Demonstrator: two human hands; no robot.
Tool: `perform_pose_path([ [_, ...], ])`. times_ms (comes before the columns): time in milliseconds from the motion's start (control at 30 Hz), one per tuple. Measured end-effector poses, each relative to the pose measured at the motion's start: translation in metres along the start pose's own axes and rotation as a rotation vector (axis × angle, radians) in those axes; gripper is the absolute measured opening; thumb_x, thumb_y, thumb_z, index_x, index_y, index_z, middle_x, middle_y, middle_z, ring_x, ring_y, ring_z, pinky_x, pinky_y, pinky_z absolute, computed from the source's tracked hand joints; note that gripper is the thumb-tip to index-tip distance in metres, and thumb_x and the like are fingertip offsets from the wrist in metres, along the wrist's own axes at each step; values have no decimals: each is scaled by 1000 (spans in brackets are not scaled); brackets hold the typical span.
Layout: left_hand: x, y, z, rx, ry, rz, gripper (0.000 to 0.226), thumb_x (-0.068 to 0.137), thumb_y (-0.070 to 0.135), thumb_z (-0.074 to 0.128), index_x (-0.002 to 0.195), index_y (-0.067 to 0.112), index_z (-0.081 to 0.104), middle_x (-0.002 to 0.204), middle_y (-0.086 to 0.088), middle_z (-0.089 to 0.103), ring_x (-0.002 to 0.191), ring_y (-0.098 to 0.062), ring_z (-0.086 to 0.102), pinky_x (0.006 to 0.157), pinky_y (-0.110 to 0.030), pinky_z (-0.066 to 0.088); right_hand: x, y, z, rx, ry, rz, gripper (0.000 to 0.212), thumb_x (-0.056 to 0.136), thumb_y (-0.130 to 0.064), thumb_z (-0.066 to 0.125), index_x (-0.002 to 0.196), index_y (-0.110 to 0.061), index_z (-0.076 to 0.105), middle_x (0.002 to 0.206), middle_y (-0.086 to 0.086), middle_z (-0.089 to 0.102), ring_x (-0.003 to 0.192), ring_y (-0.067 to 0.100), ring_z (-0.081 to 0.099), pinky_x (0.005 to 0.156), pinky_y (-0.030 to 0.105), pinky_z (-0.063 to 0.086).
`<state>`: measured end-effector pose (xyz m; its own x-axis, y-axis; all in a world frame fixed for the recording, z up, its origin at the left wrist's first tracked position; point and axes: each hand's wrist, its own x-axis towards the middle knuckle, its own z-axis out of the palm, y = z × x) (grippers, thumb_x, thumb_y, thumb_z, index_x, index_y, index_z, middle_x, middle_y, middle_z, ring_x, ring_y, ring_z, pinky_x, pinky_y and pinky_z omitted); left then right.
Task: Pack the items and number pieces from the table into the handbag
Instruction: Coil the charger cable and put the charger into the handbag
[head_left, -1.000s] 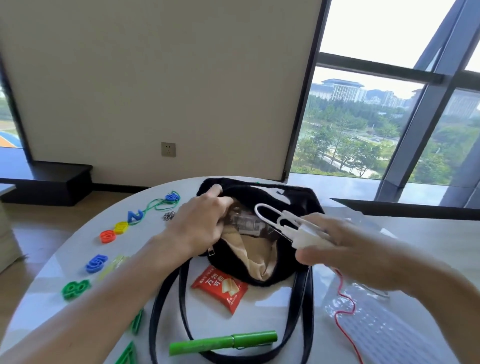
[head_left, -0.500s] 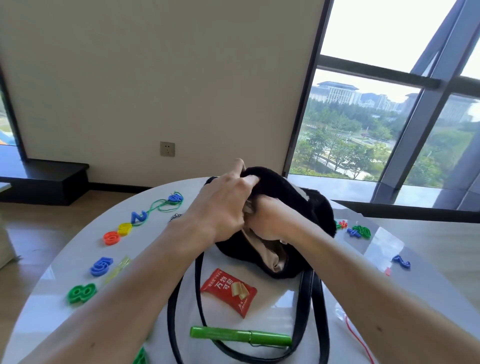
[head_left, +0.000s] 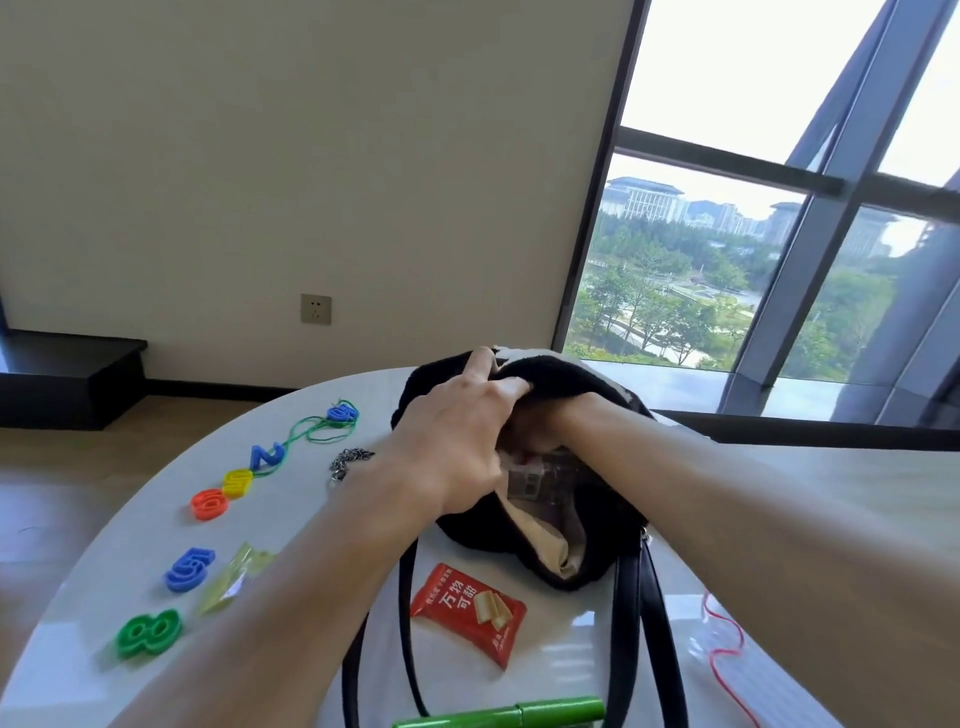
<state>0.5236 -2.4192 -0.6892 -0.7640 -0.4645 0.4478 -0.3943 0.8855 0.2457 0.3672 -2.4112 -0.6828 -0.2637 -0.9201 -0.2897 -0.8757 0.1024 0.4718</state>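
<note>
Fingers (head_left: 501, 387) of left hand (head_left: 457, 441) pinch handbag (head_left: 566, 376) rim open; right hand (head_left: 543, 426), holding white charger 1 s ago, now sunk inside, grip hidden. Charger likely packed.

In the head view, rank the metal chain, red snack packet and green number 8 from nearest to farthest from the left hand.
From the left hand, which grips the handbag rim:
1. Metal chain, just to its left.
2. Red snack packet, nearer the person, in front of the handbag.
3. Green number 8, far off to the left.
</note>
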Motion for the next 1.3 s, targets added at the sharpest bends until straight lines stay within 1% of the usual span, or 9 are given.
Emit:
perform_pose_path([
  [133,1,-5,3,28,-1,-37,68,75,8,65,138,28,49,121,0,39,98,-26,58,72,-41,51,-32,-28,14,134,218,-12,46,103,-25,41,143,-5,44,148,20,45,140,37,39,116,42,26],
  [367,-7,-16,8,124,-72,-49,38,75,9,61,110,22,58,113,4,41,110,-17,43,70,-36,51,-130,-36,49,338,587,-76,29,92,-44,40,111,-29,57,106,-11,57,101,17,58,69,33,49],
  [500,-11,-16,10,144,-151,-45,31,75,8,62,97,25,50,98,9,45,98,-14,46,66,-28,35,-136,-19,66,260,876,107,36,78,-46,70,103,-21,60,103,-5,52,95,17,52,77,30,48],
  [633,-17,-16,15,136,-213,-83,33,73,7,61,94,27,44,81,10,44,79,-18,50,59,-31,30,-111,-1,84,266,752,225,73,72,-50,78,131,-23,46,127,0,45,115,22,46,97,37,43],
  [800,-21,-21,14,149,-238,-123,30,77,12,59,98,27,44,87,2,53,80,-23,56,64,-35,42,-103,21,98,252,727,294,50,73,-17,69,119,-25,51,109,-5,56,103,21,57,85,34,42],
  [900,-22,-20,14,160,-221,-124,28,78,15,59,98,28,42,87,1,55,81,-24,58,71,-41,50,-112,34,107,467,733,277,46,73,-26,68,116,-28,52,111,-8,62,100,21,61,74,33,42],
  [1033,-23,-16,14,182,-273,-118,26,78,21,62,95,29,44,91,5,55,83,-22,58,75,-40,51,-131,67,117,1004,566,184,64,73,-54,75,128,-31,53,118,-11,62,108,7,60,91,31,48],
  [1133,-22,-12,12,167,-291,-109,27,75,29,67,94,30,47,89,9,53,86,-19,57,76,-39,51,-138,101,138,1012,650,406,37,79,-36,80,107,-24,60,106,-1,68,94,14,65,82,36,56],
  [1300,-20,-3,7,100,-271,-87,26,76,38,70,90,32,50,93,10,55,91,-16,58,80,-40,51,-127,99,183,924,290,567,39,84,-43,76,112,-21,60,124,4,61,108,23,59,90,41,53],
])
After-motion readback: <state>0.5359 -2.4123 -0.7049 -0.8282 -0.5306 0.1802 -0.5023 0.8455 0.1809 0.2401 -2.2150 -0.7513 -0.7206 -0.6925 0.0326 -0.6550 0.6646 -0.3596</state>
